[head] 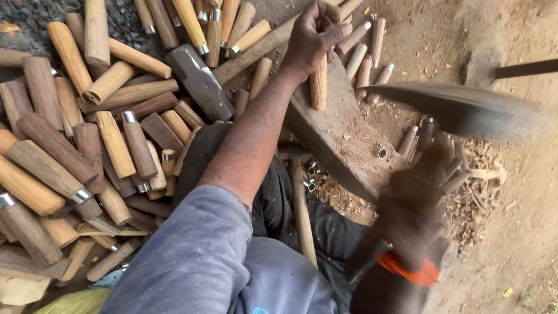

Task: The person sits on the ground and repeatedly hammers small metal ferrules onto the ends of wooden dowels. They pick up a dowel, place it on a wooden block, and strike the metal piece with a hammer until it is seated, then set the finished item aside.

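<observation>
Bare dirt floor (pixel 517 192) strewn with wood shavings (pixel 476 197); a slanted wooden chopping block (pixel 343 134) lies in front of the seated person. On the block stands a wooden handle blank (pixel 318 87), upright, its lower end resting on the block face. Left hand (pixel 314 36) is closed round the blank's top end, fingers wrapped, steadying it from above. Blank judged stiff, dry, light for its size, rough enough not to slip; holding it high keeps fingers clear of the lower part. Right hand (pixel 415 195) is motion-blurred, apparently clenched on the grip of a broad dark blade (pixel 459 107) that hangs to the right of the blank, apart from it; exact finger closure cannot be read. An orange wristband (pixel 407 270) sits on that wrist. Left of the arm: a dense heap of finished wooden handles (pixel 87 145), some with metal ferrules, and a hammer head (pixel 200 81) lying among them. Loose metal ferrules (pixel 382 153) lie near the block, crowding the blade's side.
</observation>
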